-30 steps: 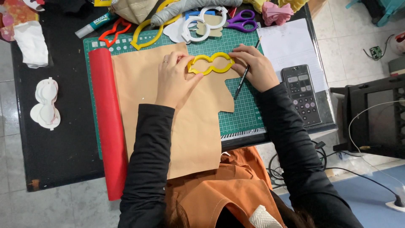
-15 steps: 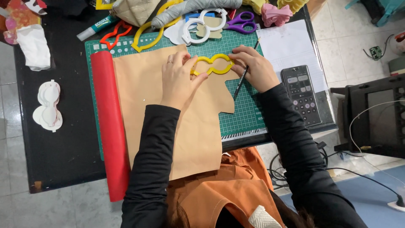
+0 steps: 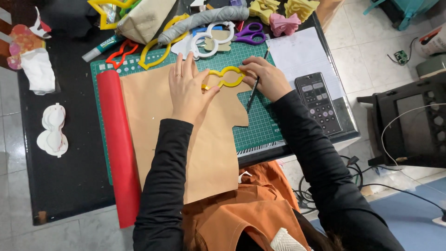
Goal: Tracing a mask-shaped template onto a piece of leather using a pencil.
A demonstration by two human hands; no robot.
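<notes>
While the left hand [image 3: 186, 90] lies flat on the tan sheet [image 3: 186, 135], its fingers [image 3: 179, 69] are spread wide and press down the left lobe of a yellow glasses-shaped template [image 3: 226, 77], gripping nothing. At three o'clock from it the right hand [image 3: 265, 76] has its fingers curled around a dark pen [image 3: 253, 90], whose tip points toward six o'clock, and its fingertips touch the right lobe of the template. That template sits at the twelve o'clock edge of the tan sheet, over the green cutting mat [image 3: 260, 116]. A red roll [image 3: 118, 148] lies along the sheet's nine o'clock side. At three o'clock of the mat a dark calculator [image 3: 318, 102] rests on a white paper [image 3: 299, 56]. Toward twelve o'clock lie purple scissors [image 3: 251, 33], white ring cutouts [image 3: 213, 35], a glue stick [image 3: 103, 46] and an orange frame cutout [image 3: 121, 52]. White mask shapes [image 3: 52, 130] sit at nine o'clock on the black surface [image 3: 69, 176].

Compared with the view half a second earlier, both hands, the pen and the template keep the same places on the sheet; only the framing has drifted slightly, with the whole scene sitting a little lower and to the right.
</notes>
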